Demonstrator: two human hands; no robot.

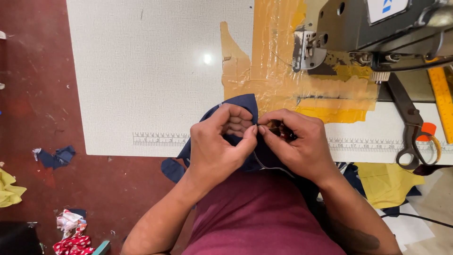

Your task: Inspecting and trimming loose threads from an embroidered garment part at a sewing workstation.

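Observation:
A piece of navy blue fabric lies over the near edge of the white sewing table. My left hand pinches the fabric's edge between thumb and fingers. My right hand meets it from the right, also gripping the fabric, and holds a small dark tool with a reddish part against the cloth. What kind of tool it is I cannot tell. Both hands touch at the fingertips just in front of the table edge.
A sewing machine stands at the back right, with yellowish taped patches on the table below it. Large scissors and a yellow ruler lie at the right. Fabric scraps dot the red floor at left.

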